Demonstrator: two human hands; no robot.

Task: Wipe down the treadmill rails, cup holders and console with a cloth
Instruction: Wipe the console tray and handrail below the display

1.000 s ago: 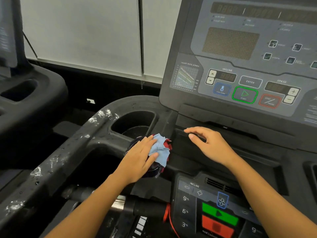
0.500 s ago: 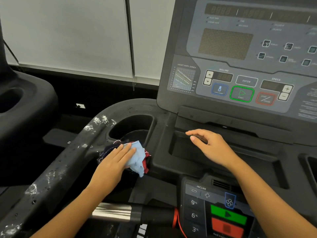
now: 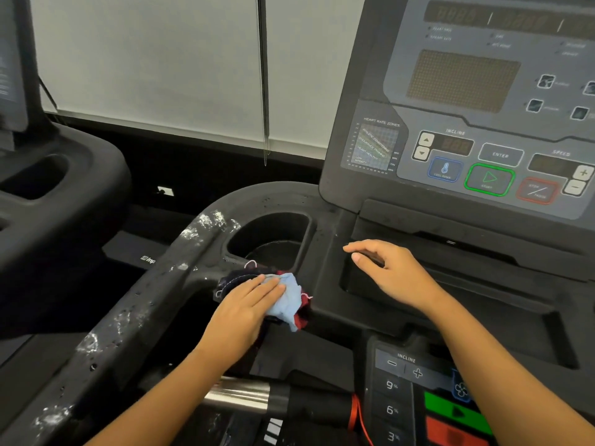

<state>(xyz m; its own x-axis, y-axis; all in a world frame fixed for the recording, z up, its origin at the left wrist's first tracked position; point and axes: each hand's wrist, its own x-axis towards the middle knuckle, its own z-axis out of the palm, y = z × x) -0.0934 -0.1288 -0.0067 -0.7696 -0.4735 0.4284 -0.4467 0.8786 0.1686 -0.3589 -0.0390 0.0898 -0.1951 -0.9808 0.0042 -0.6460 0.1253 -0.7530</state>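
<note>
A bunched cloth (image 3: 288,299) in light blue, dark navy and red lies on the black treadmill frame just below the left cup holder (image 3: 273,239). My left hand (image 3: 244,313) presses flat on it, fingers together. The left rail (image 3: 122,320) runs down to the lower left, spotted with white foam and droplets. My right hand (image 3: 392,272) rests with fingers loosely spread over the shallow tray under the console (image 3: 476,107). The console stands upright at the upper right, its display dark.
A lower control panel (image 3: 418,397) with incline keys and green and red buttons sits at bottom centre-right. A chrome and black handlebar (image 3: 257,397) with a red cord crosses below. Another treadmill's frame (image 3: 58,201) stands on the left. White blinds (image 3: 154,66) cover the window.
My left hand slid the cloth leftward from the frame beside the tray to the spot under the cup holder. My right hand stayed over the tray.
</note>
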